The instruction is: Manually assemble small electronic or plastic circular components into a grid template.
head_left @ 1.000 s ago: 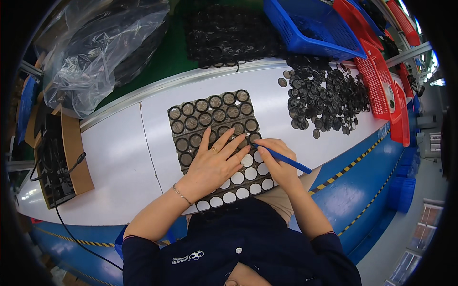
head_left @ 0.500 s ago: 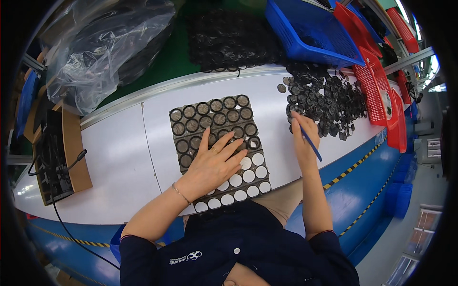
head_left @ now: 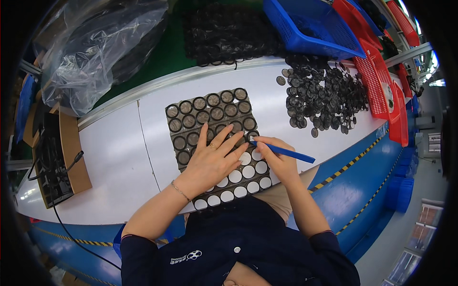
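A dark tray [head_left: 168, 138] lies on the white table, with black-rimmed round pieces [head_left: 217, 113] in its far rows and white discs [head_left: 234, 176] in its near rows. Across the middle of it rests my left hand [head_left: 213, 159], fingers spread over the black-rimmed pieces. My right hand [head_left: 280, 162] grips a slim, flat blue hand tool [head_left: 298, 156] whose exact kind I cannot tell. Its tip is at a ringed cell by the tray's right edge, close to my left fingertips. Whether the tip holds anything is too small to see.
A heap of loose dark discs [head_left: 324, 97] spreads at the right of the white table [head_left: 114, 157]. Behind it stand a blue basket [head_left: 315, 45] and red baskets [head_left: 377, 86]. A cardboard box with cables [head_left: 78, 157] sits left; clear plastic bags [head_left: 90, 57] lie beyond.
My right hand has come left and nearer with the blue tool, from the heap of discs to the tray's right edge. My left hand stays on the tray.
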A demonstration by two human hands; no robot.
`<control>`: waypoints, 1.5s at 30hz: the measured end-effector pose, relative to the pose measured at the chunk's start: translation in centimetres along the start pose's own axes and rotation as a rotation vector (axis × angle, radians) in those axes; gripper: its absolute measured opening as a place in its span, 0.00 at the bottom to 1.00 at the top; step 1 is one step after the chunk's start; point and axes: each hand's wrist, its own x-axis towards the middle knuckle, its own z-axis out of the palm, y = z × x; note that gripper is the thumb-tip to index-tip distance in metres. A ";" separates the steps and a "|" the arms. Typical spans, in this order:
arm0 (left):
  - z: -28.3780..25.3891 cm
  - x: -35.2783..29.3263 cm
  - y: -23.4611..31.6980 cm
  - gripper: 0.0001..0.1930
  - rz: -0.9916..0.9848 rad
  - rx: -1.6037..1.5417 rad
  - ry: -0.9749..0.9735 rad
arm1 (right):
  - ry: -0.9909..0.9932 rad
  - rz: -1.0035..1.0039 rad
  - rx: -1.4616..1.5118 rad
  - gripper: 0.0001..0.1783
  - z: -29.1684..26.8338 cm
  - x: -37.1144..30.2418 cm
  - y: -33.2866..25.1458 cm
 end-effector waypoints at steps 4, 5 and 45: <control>0.1 0.0 0.0 0.24 0.004 -0.001 0.000 | -0.004 -0.021 -0.021 0.13 0.0 0.1 -0.1; 0.1 0.0 0.0 0.24 0.005 -0.001 -0.001 | -0.005 -0.023 -0.022 0.13 -0.1 0.1 -0.1; 0.6 0.2 -0.4 0.26 -0.039 0.034 0.062 | 0.178 -0.484 -0.463 0.09 2.3 3.1 -0.7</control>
